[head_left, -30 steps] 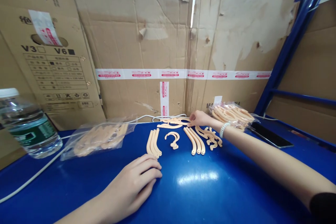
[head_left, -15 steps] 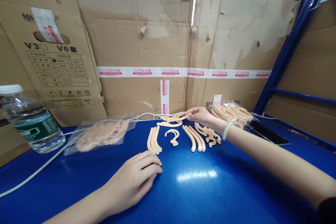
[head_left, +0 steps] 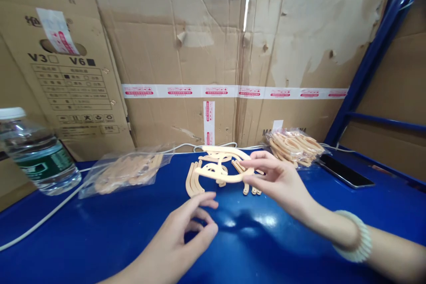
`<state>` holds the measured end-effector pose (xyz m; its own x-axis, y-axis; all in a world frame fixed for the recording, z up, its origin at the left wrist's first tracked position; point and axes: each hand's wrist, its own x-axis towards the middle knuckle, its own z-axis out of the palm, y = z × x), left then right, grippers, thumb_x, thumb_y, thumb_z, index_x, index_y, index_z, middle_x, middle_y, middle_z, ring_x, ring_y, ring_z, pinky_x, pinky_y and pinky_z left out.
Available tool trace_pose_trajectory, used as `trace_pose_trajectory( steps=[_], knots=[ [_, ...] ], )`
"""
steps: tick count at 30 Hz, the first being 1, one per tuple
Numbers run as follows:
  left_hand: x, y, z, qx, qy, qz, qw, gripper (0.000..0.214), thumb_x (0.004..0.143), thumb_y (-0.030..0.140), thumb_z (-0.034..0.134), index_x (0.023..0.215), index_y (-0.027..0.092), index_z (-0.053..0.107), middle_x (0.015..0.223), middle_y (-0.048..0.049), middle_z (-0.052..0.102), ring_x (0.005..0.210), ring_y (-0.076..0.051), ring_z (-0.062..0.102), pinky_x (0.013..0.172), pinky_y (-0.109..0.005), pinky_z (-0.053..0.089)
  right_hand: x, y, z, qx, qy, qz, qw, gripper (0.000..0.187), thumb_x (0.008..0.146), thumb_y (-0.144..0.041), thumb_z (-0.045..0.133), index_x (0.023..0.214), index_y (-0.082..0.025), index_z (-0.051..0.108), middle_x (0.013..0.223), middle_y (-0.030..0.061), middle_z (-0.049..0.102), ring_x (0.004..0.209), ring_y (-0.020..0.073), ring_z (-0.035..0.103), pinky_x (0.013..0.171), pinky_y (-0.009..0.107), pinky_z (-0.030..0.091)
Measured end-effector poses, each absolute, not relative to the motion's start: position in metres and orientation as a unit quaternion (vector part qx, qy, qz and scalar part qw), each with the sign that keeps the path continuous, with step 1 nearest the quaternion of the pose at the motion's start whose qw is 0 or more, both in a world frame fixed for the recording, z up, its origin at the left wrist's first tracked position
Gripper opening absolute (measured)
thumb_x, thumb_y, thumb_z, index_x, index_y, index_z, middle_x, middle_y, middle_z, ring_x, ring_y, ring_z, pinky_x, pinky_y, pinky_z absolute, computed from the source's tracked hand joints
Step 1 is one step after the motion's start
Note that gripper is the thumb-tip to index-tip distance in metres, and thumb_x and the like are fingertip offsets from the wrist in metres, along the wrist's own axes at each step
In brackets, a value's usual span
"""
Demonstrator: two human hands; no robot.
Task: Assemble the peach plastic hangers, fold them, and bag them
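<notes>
My right hand (head_left: pixel 282 184) pinches a beige plastic clothes-hanger frame (head_left: pixel 229 178) by its right end, thumb below and fingers above. The frame has two curved bars with a small link between them, and it is held up off the table. Near its lower left, my left hand (head_left: pixel 186 235) hovers with fingers curved and apart, holding nothing. Behind the frame lie slim curved hanger arms (head_left: pixel 193 179) on the left and more curved arms (head_left: pixel 246 189) on the right, partly covered. A hook-shaped piece between them is mostly hidden by the frame.
On the blue table (head_left: pixel 133 217) lie a clear bag of beige pieces (head_left: pixel 129 173), another bag (head_left: pixel 293 146) at right and a phone (head_left: pixel 346 171). A water bottle (head_left: pixel 43 159) and white cable (head_left: pixel 43 224) are at left. Cardboard (head_left: pixel 179 62) stands along the back.
My right hand has brought the hanger frame up and toward me from the back of the table. My left hand has shifted slightly right, its fingers spreading.
</notes>
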<state>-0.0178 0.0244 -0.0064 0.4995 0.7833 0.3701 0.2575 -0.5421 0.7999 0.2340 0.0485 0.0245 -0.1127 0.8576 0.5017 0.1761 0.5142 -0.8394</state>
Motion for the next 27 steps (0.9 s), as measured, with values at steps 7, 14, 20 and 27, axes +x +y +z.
trace_pose_trajectory(
  steps=[7,14,20,27],
  knots=[
    [0.004,0.019,0.006,0.61,0.391,0.447,0.525,0.036,0.089,0.052,0.06,0.099,0.017,0.061,0.093,-0.0076,0.067,0.08,-0.021,0.064,0.059,-0.026,0.056,0.201,0.004,0.001,-0.302,-0.759,0.352,0.456,0.014,0.086,-0.02,0.071,0.098,-0.025,0.077,0.1,0.0054,0.055,0.098,0.0185,0.059,0.091,0.035,0.05],
    [-0.007,0.015,0.004,0.781,0.394,0.326,0.36,0.026,0.095,0.039,0.052,0.084,0.017,0.062,0.072,-0.0004,0.056,0.062,-0.014,0.048,0.056,-0.024,0.04,0.206,0.005,-0.005,-0.276,-0.629,0.588,0.427,0.025,0.087,-0.033,0.073,0.1,-0.023,0.054,0.092,0.0002,0.06,0.081,0.013,0.058,0.075,0.027,0.048],
    [-0.004,0.008,0.005,0.833,0.351,0.304,0.302,0.022,0.099,0.031,0.047,0.085,0.019,0.059,0.077,-0.0002,0.059,0.066,-0.014,0.05,0.061,-0.024,0.04,0.208,0.009,-0.006,-0.33,-0.656,0.538,0.414,0.023,0.085,-0.039,0.072,0.085,-0.018,0.061,0.078,-0.0004,0.058,0.071,0.0138,0.056,0.071,0.029,0.049],
    [-0.013,0.016,0.013,0.786,0.385,0.376,0.304,0.019,0.1,0.032,0.046,0.093,0.021,0.059,0.085,-0.0007,0.063,0.081,-0.017,0.061,0.075,-0.025,0.047,0.228,0.025,0.016,-0.414,-0.649,0.483,0.418,0.026,0.073,-0.037,0.08,0.072,-0.016,0.066,0.068,-0.0015,0.058,0.056,0.0091,0.047,0.053,0.023,0.038]
  ],
)
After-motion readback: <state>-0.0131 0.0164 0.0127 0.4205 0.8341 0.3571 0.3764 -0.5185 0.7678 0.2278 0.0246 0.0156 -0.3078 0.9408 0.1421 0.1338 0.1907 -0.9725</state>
